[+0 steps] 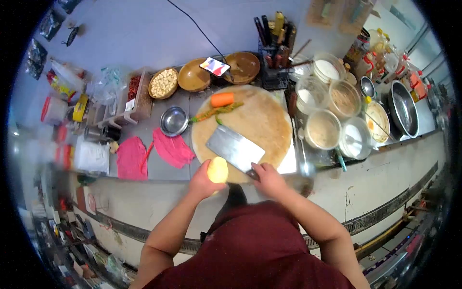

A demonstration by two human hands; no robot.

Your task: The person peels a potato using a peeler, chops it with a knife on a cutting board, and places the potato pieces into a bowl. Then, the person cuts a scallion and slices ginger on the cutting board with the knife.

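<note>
My left hand (202, 182) is wrapped around a peeled, pale yellow potato (218, 170), held above the near edge of the round chopping board (274, 115). In my right hand (267, 178) is the dark handle of a cleaver (236, 146). Its broad blade lies flat over the board, pointing up and left. Farther back on the board rest a piece of carrot (222, 99) and some long green and orange peppers (214, 112).
Left of the board are a metal bowl (174, 121) and pink cloths (132, 159). Behind it, a phone (214, 67) lies across two brown bowls (194, 75), beside a knife rack (274, 62). Several tubs of powder (323, 129) crowd the right side.
</note>
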